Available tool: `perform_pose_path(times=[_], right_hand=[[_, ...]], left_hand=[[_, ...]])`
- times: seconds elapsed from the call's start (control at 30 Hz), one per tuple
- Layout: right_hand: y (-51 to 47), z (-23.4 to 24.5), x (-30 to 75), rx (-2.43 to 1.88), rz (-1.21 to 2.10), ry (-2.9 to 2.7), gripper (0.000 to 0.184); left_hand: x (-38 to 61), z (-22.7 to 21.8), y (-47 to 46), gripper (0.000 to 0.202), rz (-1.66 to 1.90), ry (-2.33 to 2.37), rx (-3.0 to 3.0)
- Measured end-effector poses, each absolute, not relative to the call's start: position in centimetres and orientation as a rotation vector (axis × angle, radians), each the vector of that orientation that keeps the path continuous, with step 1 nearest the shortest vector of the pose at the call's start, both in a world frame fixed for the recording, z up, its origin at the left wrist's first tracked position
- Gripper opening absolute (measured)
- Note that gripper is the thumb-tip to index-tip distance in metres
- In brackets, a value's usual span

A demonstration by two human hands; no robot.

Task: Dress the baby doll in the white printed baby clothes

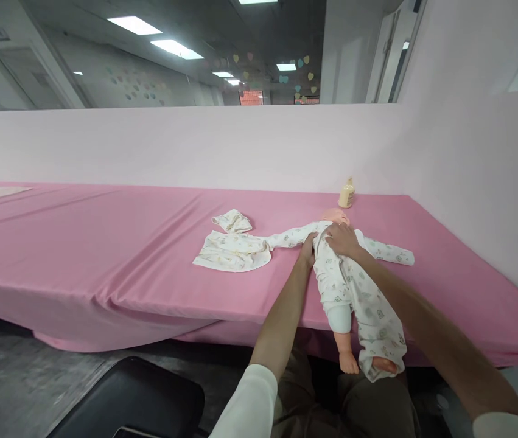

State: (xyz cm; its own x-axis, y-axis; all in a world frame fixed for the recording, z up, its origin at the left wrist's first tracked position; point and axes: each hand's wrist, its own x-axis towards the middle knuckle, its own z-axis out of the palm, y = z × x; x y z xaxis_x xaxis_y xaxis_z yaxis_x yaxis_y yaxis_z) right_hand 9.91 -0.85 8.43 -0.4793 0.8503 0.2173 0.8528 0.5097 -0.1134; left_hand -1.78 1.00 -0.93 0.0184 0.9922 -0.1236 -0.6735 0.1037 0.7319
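A baby doll (345,344) lies on its back on the pink-covered table, its head (335,215) toward the wall and its legs over the front edge. It wears a white printed romper (332,277) with long sleeves; one leg cuff sits up the shin, the other trouser leg reaches down over the foot. At the doll's side under the arm, my left hand (308,249) is closed on the romper, its fingers partly hidden. My right hand (341,239) lies over the chest near the collar, fingers curled on the romper's cloth.
A white printed garment (235,251) lies left of the doll, touching the sleeve end, with a smaller folded cloth (232,221) behind it. A pump bottle (346,193) stands near the wall. A black chair (133,395) is at lower left. The pink tablecloth (103,243) hangs over the front edge.
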Motion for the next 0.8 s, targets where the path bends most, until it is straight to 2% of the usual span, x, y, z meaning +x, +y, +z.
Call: perform_pose_path(times=[0.3,0.63,0.8], right_hand=[[-1.8,6.1,13.1,-1.344,0.041,-2.286,0.022],[-3.6,3.2,25.1,-1.38,0.943,-2.097,0.037],[-3.0,1.1,27.1,-1.224,1.248,-2.082,0.023]], left_hand=[[-1.8,-1.2,1.2,0.029,1.392,0.721,0.445],[-1.3,-0.1,0.7,0.032,1.412,0.722,0.462],[-0.8,1.2,-0.2,0.036,1.392,0.782,0.566]])
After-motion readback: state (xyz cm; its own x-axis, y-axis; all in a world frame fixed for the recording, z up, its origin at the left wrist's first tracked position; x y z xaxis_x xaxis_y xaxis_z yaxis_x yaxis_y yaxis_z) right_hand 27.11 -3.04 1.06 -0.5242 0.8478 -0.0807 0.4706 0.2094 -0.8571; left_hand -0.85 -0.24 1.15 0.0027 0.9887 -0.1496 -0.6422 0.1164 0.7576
